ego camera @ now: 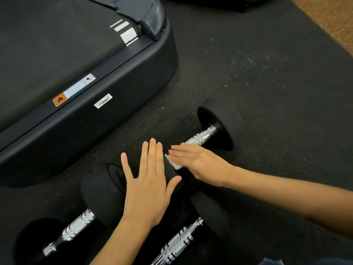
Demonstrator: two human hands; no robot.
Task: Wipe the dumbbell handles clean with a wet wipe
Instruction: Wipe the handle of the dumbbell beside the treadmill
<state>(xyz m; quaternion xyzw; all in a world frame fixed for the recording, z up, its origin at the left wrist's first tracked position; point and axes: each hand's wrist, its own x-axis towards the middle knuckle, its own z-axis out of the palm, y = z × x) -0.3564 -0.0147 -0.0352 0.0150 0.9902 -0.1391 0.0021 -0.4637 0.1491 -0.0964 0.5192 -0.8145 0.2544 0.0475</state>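
nearest dumbbell (175, 243) parallel to far dumbbell (202, 135) under right hand (198, 161), lower-left to upper-right

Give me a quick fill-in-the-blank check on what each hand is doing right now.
1. The right hand presses a white ____ onto the far dumbbell's handle.
2. The left hand, fingers straight, holds ____.
3. ____ dumbbells lie on the black floor mat.

Missing words: wipe; nothing; three.
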